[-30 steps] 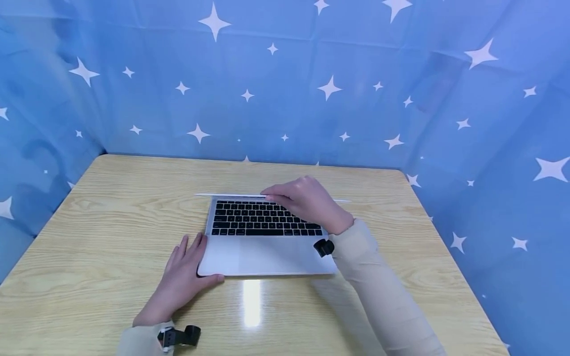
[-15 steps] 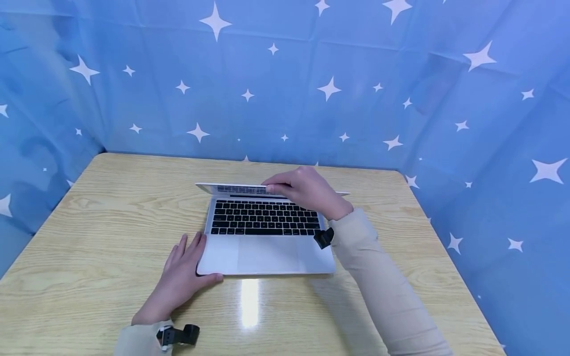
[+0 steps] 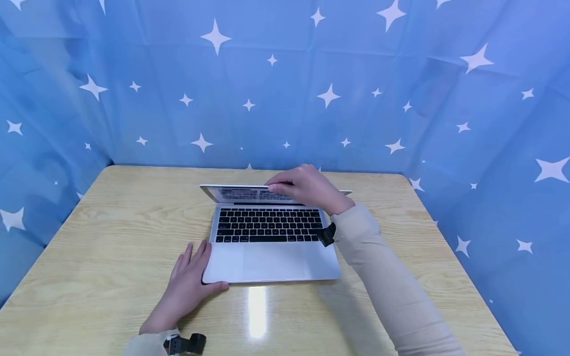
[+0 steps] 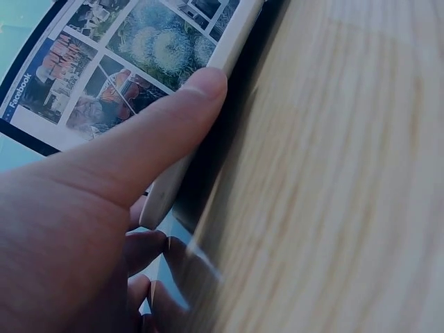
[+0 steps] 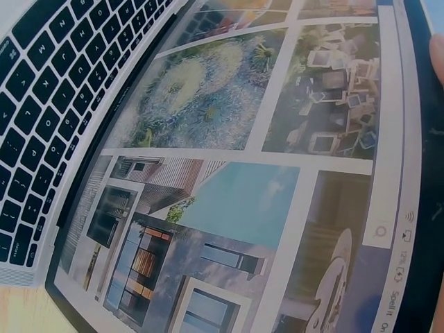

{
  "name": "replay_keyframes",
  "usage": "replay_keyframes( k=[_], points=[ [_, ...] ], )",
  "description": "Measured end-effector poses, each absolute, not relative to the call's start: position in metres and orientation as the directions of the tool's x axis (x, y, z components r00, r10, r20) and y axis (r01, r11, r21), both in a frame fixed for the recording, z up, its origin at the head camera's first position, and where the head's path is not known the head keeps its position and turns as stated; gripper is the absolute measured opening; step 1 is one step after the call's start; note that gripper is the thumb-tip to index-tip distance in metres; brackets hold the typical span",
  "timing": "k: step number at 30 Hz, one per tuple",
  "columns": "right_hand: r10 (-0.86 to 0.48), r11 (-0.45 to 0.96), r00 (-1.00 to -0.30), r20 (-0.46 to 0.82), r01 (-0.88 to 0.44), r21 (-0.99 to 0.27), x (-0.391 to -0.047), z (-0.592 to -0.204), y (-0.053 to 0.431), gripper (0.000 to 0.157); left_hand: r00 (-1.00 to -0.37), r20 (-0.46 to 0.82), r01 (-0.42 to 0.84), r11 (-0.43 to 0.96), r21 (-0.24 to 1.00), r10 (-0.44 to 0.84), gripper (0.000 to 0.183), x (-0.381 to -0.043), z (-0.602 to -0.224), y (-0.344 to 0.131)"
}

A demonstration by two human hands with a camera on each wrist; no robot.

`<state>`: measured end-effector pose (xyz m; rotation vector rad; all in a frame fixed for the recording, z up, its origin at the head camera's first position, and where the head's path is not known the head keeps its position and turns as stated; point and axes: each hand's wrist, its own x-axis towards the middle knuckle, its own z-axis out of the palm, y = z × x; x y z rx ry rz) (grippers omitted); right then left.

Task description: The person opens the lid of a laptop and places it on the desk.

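A silver laptop (image 3: 273,259) with black keys lies on the table, its lid tilted partway up. In the head view, my right hand (image 3: 307,187) pinches the middle of the lid's upper edge, thumb on the screen side. Fingertips (image 5: 437,59) of that hand show at the screen's border in the right wrist view. The lit screen (image 5: 229,194) displays several photos of buildings and plants. My left hand (image 3: 189,282) rests at the laptop's front left corner, fingers extended along the side and thumb (image 4: 201,87) against the front edge.
The wooden tabletop (image 3: 133,222) extends around the laptop on all sides. Behind it and to both sides hangs a blue curtain (image 3: 249,54) with white stars. A bright light reflection lies on the table in front of the laptop.
My right hand has tilted the lid further, so more of the screen shows above the keyboard. The left hand has stayed at the corner. The head view has shifted slightly.
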<state>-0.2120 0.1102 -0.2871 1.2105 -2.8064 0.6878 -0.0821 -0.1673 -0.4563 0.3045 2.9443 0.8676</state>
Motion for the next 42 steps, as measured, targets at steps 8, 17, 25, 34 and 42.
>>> replay_keyframes(
  k=[8, 17, 25, 34, 42],
  points=[
    [-0.676, 0.616, -0.722, 0.146, -0.663, -0.425, -0.214, -0.285, 0.109, 0.027, -0.981, 0.005, 0.165, 0.818, 0.55, 0.194, 0.107, -0.081, -0.46, -0.168],
    [-0.657, 0.641, -0.741, 0.141, -0.646, -0.415, -0.22, -0.282, 0.112, 0.027, -0.981, 0.007, 0.165, 0.819, 0.549, 0.193, 0.106, -0.08, -0.46, -0.163],
    [-0.673, 0.612, -0.704, 0.225, -0.702, -0.364, -0.229, -0.282, 0.111, 0.026, -0.983, 0.01, 0.158, 0.826, 0.542, 0.181, 0.107, -0.081, -0.46, -0.164],
    [-0.666, 0.641, -0.697, 0.267, -0.717, -0.272, -0.238, -0.282, 0.105, 0.028, -0.985, 0.013, 0.151, 0.832, 0.533, 0.17, 0.106, -0.08, -0.461, -0.166],
    [-0.625, 0.701, -0.641, 0.445, -0.712, -0.041, -0.243, -0.292, 0.102, 0.027, -0.986, -0.005, 0.138, 0.834, 0.534, 0.166, 0.108, -0.081, -0.46, -0.165]
  ],
)
